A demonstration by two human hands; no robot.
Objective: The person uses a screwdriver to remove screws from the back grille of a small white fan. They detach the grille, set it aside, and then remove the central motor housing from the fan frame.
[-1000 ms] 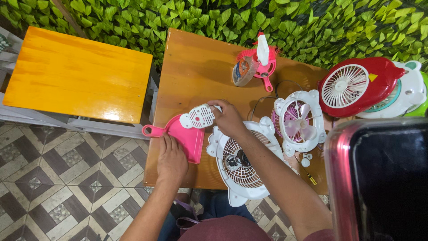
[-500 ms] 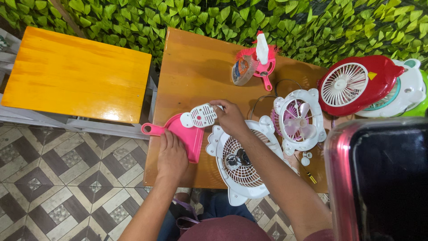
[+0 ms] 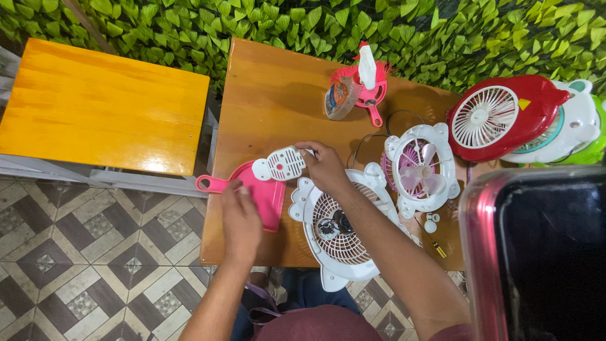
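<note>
My right hand (image 3: pixel 325 165) still pinches the small white grille (image 3: pixel 282 164), now slid slightly right, hovering over the pink dustpan's (image 3: pixel 262 199) far edge. Left hand (image 3: pixel 240 221) has crept onto the pan, fingers loose, steadying it without gripping. White fan (image 3: pixel 341 230) sits just right; grille pokes left from my fingertips.
</note>
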